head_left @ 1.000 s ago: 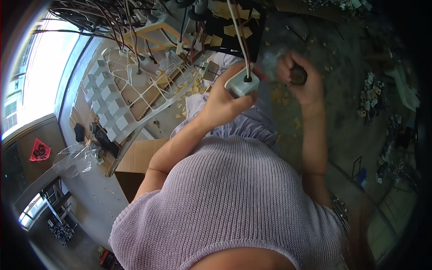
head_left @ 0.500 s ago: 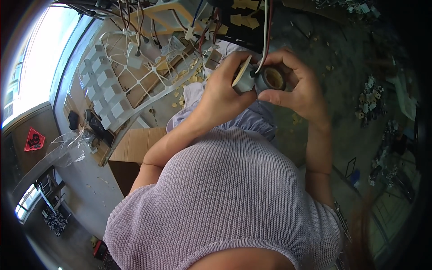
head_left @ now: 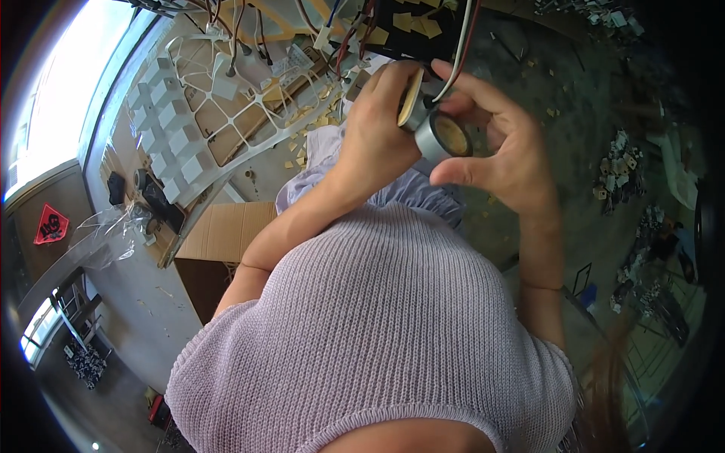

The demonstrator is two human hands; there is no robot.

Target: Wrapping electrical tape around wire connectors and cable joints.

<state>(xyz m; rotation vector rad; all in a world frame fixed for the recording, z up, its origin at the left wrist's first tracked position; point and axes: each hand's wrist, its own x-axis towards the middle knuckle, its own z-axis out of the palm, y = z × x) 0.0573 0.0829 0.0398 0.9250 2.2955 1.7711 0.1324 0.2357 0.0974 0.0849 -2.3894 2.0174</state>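
Observation:
A small silver metal fixture (head_left: 427, 140), like a spotlight head, is in my left hand (head_left: 376, 132), whose fingers wrap around its flat base. A yellowish flat piece (head_left: 410, 98) shows on that base, under the fingers. The fixture's round cylinder tilts toward the right, and its open end shows a yellow-brown inside. From its joint a white cable (head_left: 458, 57) runs upward. My right hand (head_left: 510, 143) is spread around the cylinder's right side, thumb and fingers apart. Whether its fingertips touch the fixture I cannot tell.
To the left lies a white moulded tray of raised blocks (head_left: 162, 124) beside a white lattice frame (head_left: 226, 121). An open cardboard box (head_left: 226, 230) stands by my left elbow. Wires hang above, near a black surface with yellow pieces (head_left: 411, 26). Clusters of small metal parts (head_left: 621, 170) lie at right.
The fixture has tilted, and its cylinder has come further out of the right hand. My right hand's fingers have spread and loosened. The left hand still grips the base, slightly higher.

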